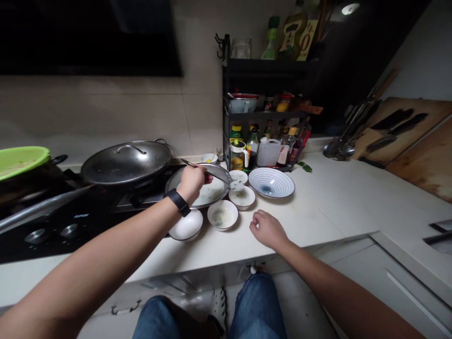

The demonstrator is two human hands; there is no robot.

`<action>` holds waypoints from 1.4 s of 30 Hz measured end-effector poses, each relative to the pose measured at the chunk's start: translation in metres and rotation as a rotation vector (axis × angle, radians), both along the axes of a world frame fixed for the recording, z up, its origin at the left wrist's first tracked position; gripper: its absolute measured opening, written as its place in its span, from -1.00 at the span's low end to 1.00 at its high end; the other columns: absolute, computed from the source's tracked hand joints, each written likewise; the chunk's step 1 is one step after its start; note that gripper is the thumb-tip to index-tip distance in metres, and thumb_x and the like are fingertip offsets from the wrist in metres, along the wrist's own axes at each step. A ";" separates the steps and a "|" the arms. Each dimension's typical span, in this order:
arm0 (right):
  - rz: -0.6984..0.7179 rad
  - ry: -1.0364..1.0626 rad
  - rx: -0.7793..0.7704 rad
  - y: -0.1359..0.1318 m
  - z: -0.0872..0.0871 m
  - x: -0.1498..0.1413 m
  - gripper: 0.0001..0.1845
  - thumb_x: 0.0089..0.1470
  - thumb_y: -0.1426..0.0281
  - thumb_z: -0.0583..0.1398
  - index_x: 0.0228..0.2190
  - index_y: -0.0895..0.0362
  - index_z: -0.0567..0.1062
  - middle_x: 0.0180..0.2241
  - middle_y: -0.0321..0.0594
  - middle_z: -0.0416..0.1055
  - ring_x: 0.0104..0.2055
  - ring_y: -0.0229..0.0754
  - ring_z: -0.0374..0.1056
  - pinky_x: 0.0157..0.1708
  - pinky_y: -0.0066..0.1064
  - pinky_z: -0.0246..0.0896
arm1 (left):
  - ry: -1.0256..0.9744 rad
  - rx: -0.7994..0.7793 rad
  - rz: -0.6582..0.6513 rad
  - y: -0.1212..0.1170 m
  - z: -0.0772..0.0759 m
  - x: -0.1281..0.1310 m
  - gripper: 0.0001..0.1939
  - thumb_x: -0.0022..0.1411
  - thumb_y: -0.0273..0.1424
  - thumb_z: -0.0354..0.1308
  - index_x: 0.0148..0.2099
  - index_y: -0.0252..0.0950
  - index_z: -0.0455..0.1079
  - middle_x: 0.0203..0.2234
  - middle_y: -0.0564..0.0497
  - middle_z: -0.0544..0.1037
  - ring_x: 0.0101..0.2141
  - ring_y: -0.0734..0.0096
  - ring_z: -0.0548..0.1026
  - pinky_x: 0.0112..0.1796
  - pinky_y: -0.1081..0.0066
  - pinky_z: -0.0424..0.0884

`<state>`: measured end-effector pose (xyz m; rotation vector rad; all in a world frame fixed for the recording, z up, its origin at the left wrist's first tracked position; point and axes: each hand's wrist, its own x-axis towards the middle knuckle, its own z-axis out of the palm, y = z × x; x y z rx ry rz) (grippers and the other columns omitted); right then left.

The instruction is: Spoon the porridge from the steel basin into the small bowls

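Observation:
My left hand, with a black watch on the wrist, is closed around the handle of a metal ladle. The ladle's scoop, with pale soup in it, is over a small white bowl that holds some soup. Below the hand is a wide metal pan of whitish soup with green bits. Another bowl of soup and a plain white bowl stand in front of the pan. A further small bowl sits behind. My right hand rests loosely curled on the counter, with nothing visible in it.
A large patterned bowl stands to the right of the small ones. Behind it rises a black rack of bottles and jars. A lidded wok and a pot with a green basket are on the stove. Knives are at right.

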<state>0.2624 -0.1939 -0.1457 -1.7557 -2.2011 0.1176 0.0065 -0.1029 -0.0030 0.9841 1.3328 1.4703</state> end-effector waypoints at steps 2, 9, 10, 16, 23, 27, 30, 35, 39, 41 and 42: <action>0.000 0.000 0.004 0.000 0.000 0.000 -0.88 0.18 0.44 0.17 -0.42 0.09 0.40 -0.31 -0.23 0.43 -0.24 -0.18 0.32 -0.22 -0.35 0.03 | 0.054 0.004 -0.031 -0.002 -0.009 0.011 -0.88 0.11 -0.51 0.17 -0.37 -0.23 0.28 -0.62 0.07 0.44 -0.60 0.35 0.49 -0.45 0.34 0.50; 0.001 0.013 0.014 0.000 -0.002 0.000 -0.89 0.17 0.44 0.16 -0.42 0.09 0.40 -0.32 -0.24 0.43 -0.25 -0.18 0.31 -0.23 -0.35 0.02 | 0.830 0.518 -0.307 -0.031 -0.033 0.019 -0.84 0.37 -0.37 0.02 -0.24 -0.24 0.39 -0.45 -0.05 0.59 -0.41 0.27 0.56 -0.30 0.32 0.48; 0.001 0.012 0.012 0.000 -0.002 0.000 -0.90 0.17 0.44 0.17 -0.41 0.09 0.40 -0.32 -0.24 0.43 -0.25 -0.18 0.31 -0.23 -0.35 0.02 | 0.970 0.663 -0.401 -0.037 -0.035 0.017 -0.86 0.38 -0.40 0.02 -0.21 -0.25 0.40 -0.38 -0.08 0.60 -0.35 0.26 0.57 -0.26 0.31 0.48; 0.006 0.007 0.020 0.001 -0.004 0.000 -0.91 0.16 0.44 0.19 -0.41 0.09 0.41 -0.31 -0.23 0.43 -0.24 -0.18 0.32 -0.23 -0.35 0.02 | 1.390 1.173 -0.751 -0.054 -0.032 0.003 -0.80 0.32 -0.55 0.04 -0.09 -0.28 0.43 -0.18 -0.18 0.60 -0.16 0.24 0.56 -0.09 0.29 0.51; 0.006 0.013 0.016 0.001 -0.004 0.001 -0.88 0.18 0.44 0.17 -0.42 0.08 0.39 -0.32 -0.24 0.43 -0.25 -0.18 0.31 -0.23 -0.36 0.02 | 0.838 0.689 -0.148 -0.025 -0.018 -0.023 -0.78 0.43 -0.27 0.02 -0.13 -0.25 0.45 -0.35 -0.06 0.61 -0.31 0.28 0.60 -0.23 0.35 0.50; 0.009 0.023 0.025 0.002 -0.005 0.001 -0.88 0.17 0.45 0.16 -0.43 0.08 0.38 -0.33 -0.24 0.41 -0.25 -0.18 0.30 -0.24 -0.35 0.01 | 0.671 0.470 0.034 0.002 -0.018 -0.055 -0.74 0.36 -0.21 0.04 -0.26 -0.25 0.42 -0.49 -0.02 0.56 -0.42 0.26 0.59 -0.34 0.38 0.46; 0.008 0.027 0.032 0.002 -0.007 0.002 -0.88 0.17 0.45 0.15 -0.43 0.08 0.36 -0.34 -0.25 0.41 -0.26 -0.18 0.30 -0.24 -0.35 0.00 | 0.684 0.348 0.125 0.016 -0.026 -0.077 -0.80 0.31 -0.26 0.05 -0.30 -0.24 0.41 -0.54 -0.01 0.54 -0.45 0.25 0.57 -0.33 0.36 0.46; 0.007 0.025 0.027 0.002 -0.006 0.002 -0.87 0.17 0.44 0.15 -0.44 0.08 0.35 -0.34 -0.25 0.41 -0.26 -0.18 0.29 -0.25 -0.35 -0.01 | 0.777 0.251 0.120 0.021 -0.046 -0.092 -0.86 0.28 -0.30 0.07 -0.31 -0.19 0.39 -0.53 -0.03 0.56 -0.41 0.20 0.58 -0.27 0.34 0.46; 0.005 0.018 0.025 0.002 -0.006 0.001 -0.86 0.17 0.44 0.16 -0.44 0.08 0.35 -0.33 -0.24 0.41 -0.26 -0.18 0.29 -0.25 -0.35 0.00 | 0.702 0.207 0.050 0.018 -0.056 -0.086 -0.90 0.23 -0.32 0.13 -0.35 -0.19 0.38 -0.56 0.01 0.54 -0.47 0.24 0.55 -0.34 0.36 0.44; 0.005 0.017 0.024 0.002 -0.006 0.001 -0.86 0.17 0.44 0.16 -0.44 0.08 0.35 -0.33 -0.24 0.40 -0.26 -0.18 0.29 -0.25 -0.35 0.00 | 0.629 0.165 0.023 0.016 -0.056 -0.082 -0.92 0.20 -0.34 0.15 -0.35 -0.20 0.38 -0.58 0.04 0.52 -0.50 0.28 0.54 -0.37 0.37 0.43; 0.006 0.017 0.024 0.002 -0.006 0.001 -0.86 0.17 0.44 0.15 -0.44 0.08 0.35 -0.33 -0.24 0.40 -0.26 -0.18 0.29 -0.25 -0.35 0.00 | 0.577 0.134 0.022 0.016 -0.056 -0.080 -0.93 0.19 -0.36 0.16 -0.35 -0.21 0.38 -0.59 0.05 0.51 -0.51 0.29 0.53 -0.38 0.38 0.44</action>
